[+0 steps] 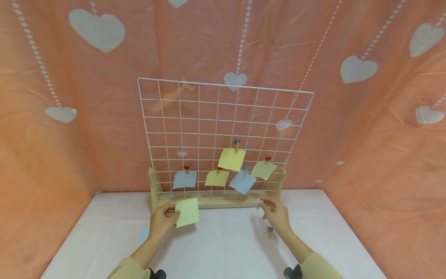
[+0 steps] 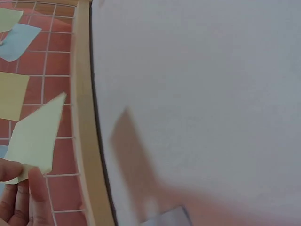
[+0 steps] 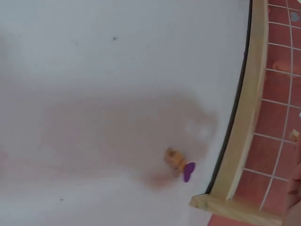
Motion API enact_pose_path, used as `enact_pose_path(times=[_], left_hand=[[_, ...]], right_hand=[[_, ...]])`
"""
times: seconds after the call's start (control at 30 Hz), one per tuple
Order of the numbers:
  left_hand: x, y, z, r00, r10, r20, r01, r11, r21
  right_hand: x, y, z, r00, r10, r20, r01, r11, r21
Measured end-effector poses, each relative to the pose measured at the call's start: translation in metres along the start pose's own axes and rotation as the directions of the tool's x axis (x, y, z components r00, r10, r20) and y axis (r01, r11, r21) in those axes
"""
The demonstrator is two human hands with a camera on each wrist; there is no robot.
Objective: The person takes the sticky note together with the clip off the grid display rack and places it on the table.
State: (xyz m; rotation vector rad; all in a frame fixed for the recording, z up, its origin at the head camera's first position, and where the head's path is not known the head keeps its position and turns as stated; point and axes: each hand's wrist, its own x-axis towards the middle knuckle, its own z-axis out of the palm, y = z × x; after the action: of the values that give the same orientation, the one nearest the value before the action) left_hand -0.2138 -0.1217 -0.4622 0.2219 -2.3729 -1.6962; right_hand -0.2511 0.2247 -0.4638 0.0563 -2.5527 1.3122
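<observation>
My left hand (image 1: 162, 222) pinches a pale green sticky note (image 1: 187, 212) at its edge, in front of the wire grid's wooden base. The left wrist view shows the thumb and fingers on one corner of that note (image 2: 37, 134). At the base's right end, my right hand (image 1: 277, 215) pinches a small clothespin (image 3: 294, 134) with a pale top, mostly cut off in the right wrist view. Several notes hang on the white wire grid (image 1: 198, 131) by heart-topped clothespins, among them a yellow note (image 1: 231, 159) and a blue note (image 1: 185, 179).
A clothespin with a purple heart (image 1: 270, 230) lies on the white table (image 1: 223, 248) below my right hand. Blue paper (image 1: 143, 235) lies beside my left wrist. The grid stands in a wooden base (image 1: 212, 203), with an orange curtain (image 1: 115, 155) behind it.
</observation>
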Motion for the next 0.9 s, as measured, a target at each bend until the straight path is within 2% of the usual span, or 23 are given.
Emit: enact_pose_path(times=[0.17,0.3,0.47,0.73,0.9], left_hand=[[-0.005,-0.013,-0.002,0.999,-0.016,0.028,0.014,0.999,0.048],[-0.008,-0.024,-0.003,0.999,-0.035,0.026,0.033,0.997,0.074],[-0.011,-0.034,-0.004,0.998,-0.053,0.026,0.052,0.997,0.049],[-0.011,-0.044,-0.005,0.998,-0.055,-0.004,0.055,0.996,0.073],[-0.009,-0.048,-0.005,0.998,-0.062,0.007,0.061,0.993,0.100]], right_hand=[[-0.008,0.010,-0.002,1.000,0.017,0.001,-0.017,1.000,-0.003],[-0.014,0.015,-0.003,1.000,0.022,0.017,-0.022,1.000,-0.002],[-0.021,0.020,-0.003,0.997,0.074,0.035,-0.074,0.997,0.009],[-0.024,0.031,-0.001,0.992,0.119,0.049,-0.118,0.993,-0.023],[-0.022,0.037,0.001,0.988,0.147,0.038,-0.146,0.988,-0.047]])
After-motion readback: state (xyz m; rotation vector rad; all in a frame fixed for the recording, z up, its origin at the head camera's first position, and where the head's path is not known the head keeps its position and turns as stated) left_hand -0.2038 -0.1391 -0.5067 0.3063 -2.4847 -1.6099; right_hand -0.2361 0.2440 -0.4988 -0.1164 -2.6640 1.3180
